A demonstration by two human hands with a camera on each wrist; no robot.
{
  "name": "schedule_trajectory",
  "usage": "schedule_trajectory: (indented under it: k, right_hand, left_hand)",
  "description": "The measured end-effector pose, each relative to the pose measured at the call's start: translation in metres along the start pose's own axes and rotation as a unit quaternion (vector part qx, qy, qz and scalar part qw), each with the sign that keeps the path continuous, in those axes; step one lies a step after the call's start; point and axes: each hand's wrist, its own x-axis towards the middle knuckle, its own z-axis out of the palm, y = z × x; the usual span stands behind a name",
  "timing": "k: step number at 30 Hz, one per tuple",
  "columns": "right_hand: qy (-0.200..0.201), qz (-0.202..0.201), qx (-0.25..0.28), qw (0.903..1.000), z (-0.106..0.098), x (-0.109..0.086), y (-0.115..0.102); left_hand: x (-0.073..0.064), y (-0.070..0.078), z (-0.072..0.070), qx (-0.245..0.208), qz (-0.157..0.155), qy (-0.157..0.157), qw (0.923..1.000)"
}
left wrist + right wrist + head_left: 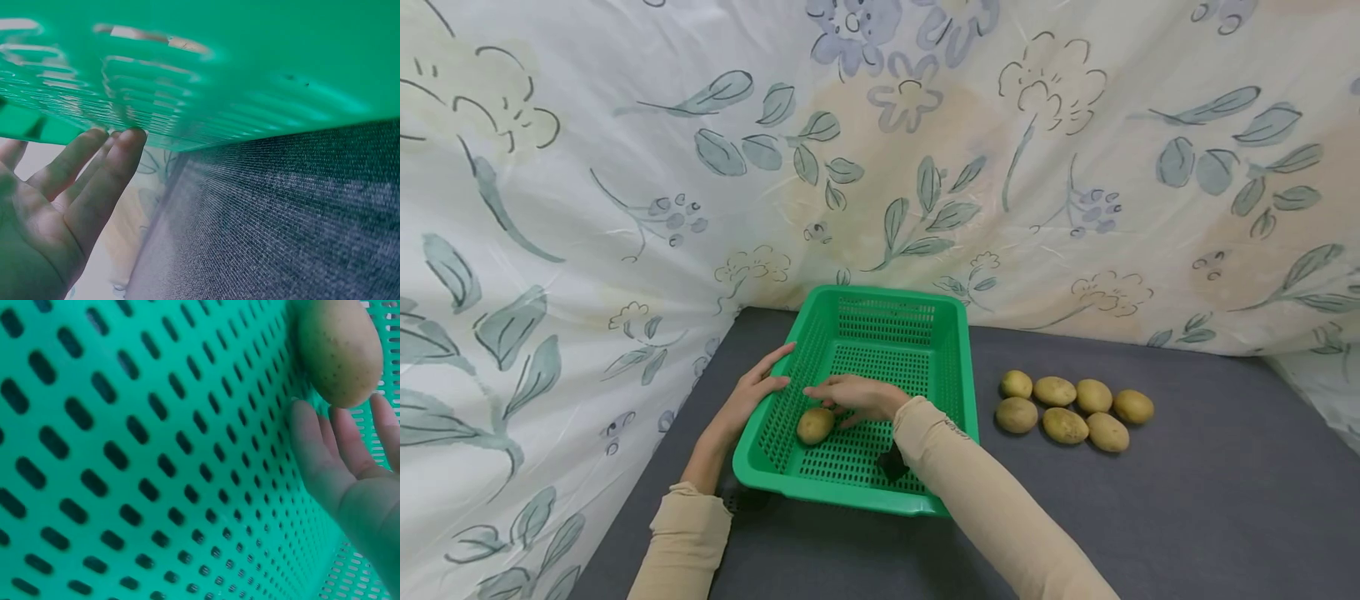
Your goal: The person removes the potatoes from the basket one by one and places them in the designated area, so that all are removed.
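Note:
A green plastic basket [859, 500] with slotted walls stands on the dark table. My left hand [752, 400] rests against its left side near the rim, and in the left wrist view those fingers [115, 169] look fairly straight against the outer wall. Inside the basket, toward its left front, lies one potato [815, 426]. My right hand [861, 395] reaches in just beside it, fingers loosely bent. From the right wrist, the potato [340, 353] appears right at the fingertips [340, 422]; whether they touch it I cannot tell.
To the right of the basket, several potatoes [1064, 425] lie in two rough rows on the dark tabletop [1217, 467]. A flower-printed sheet [865, 208] hangs behind and at the left. A small black item [892, 464] shows under the right wrist.

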Motion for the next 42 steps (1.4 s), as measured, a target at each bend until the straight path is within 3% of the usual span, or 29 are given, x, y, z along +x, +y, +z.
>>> schedule_trajectory:
  k: [9, 42]
  right_hand:
    - [-0.033, -0.006, -0.029, 0.9990, 0.0035, -0.0046, 0.0001]
    - [-0.028, -0.022, -0.078, 0.9963, 0.0047, -0.0043, 0.0044]
  left_hand:
    - [-0.0017, 0.0000, 0.0002, -0.002, 0.002, 0.001, 1.0000]
    - [-0.0006, 0.0002, 0.0003, -0.013, -0.004, -0.003, 0.9999]
